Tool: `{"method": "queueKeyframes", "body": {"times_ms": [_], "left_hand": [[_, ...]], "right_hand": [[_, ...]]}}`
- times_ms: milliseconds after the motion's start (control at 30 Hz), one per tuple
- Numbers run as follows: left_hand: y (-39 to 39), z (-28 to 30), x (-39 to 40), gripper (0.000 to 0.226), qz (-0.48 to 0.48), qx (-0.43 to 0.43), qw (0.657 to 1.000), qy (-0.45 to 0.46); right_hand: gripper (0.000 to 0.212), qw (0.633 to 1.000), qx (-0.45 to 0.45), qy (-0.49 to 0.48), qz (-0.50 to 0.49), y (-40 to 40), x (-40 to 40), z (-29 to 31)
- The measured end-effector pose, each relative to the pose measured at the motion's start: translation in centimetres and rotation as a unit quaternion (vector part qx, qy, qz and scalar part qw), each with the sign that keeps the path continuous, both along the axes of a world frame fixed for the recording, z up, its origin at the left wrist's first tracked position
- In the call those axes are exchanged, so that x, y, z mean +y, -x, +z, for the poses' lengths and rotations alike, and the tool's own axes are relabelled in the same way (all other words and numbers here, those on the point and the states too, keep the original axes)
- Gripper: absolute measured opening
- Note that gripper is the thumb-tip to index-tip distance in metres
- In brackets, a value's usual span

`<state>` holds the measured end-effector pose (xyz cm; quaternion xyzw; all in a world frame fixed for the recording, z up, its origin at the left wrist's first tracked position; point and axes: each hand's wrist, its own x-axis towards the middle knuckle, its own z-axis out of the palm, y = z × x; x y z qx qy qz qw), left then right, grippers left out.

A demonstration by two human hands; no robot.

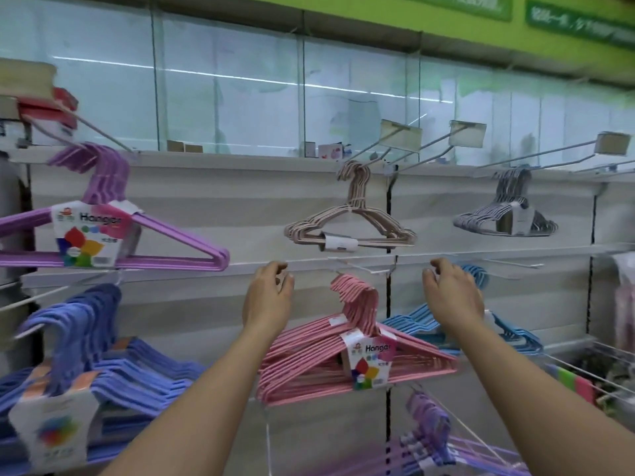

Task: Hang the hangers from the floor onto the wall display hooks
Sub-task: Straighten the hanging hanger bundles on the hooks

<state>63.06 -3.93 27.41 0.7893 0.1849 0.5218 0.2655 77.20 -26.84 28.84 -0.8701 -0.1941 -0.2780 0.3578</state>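
Against the wall display, head view: a banded bundle of pink hangers (354,352) hangs on a hook (357,267) between both raised hands. The left hand (269,297) and right hand (452,297) are loosely curled and hold nothing. Such a bundle looks stiff, light and smooth plastic; best gripped at the clustered hook necks above the paper band.

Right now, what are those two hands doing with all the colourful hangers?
A person is stocking a shop wall with bundles of hangers. Both arms reach up: the left hand and right hand hover on either side of the pink hangers, which already hang on a hook. Neither hand seems to hold anything. The right hand is in front of the light blue hangers. Purple hangers hang to the left.
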Motion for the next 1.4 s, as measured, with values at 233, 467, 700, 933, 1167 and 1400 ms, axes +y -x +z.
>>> {"method": "queueKeyframes", "body": {"times_ms": [233,467,700,933,1167,1400], "left_hand": [[-7.8,2.6,3.2,0.046,0.029,-0.005,0.999,0.045],[-13.5,4.9,6.7,0.065,0.051,-0.003,0.998,0.036],[-16.8,6.2,8.1,0.088,0.039,-0.011,0.997,0.061],[-18.0,6.7,8.0,0.102,0.048,-0.019,0.995,0.09],[-18.9,6.4,7.4,0.058,0.12,-0.087,0.984,0.097],[-18.4,6.1,6.5,0.023,0.147,-0.111,0.979,0.086]], "right_hand": [[0.046,0.998,0.043,-0.028,0.043,-8.2,2.7,2.1],[0.058,0.99,0.108,-0.075,0.043,-15.7,5.6,2.9],[0.07,0.974,0.136,-0.153,0.103,-20.6,8.7,3.3],[0.06,0.968,0.104,-0.156,0.166,-23.3,9.3,4.5],[0.028,0.974,0.057,-0.172,0.138,-24.9,10.8,4.3],[0.021,0.985,0.011,-0.128,0.119,-25.3,9.7,4.6]]}}
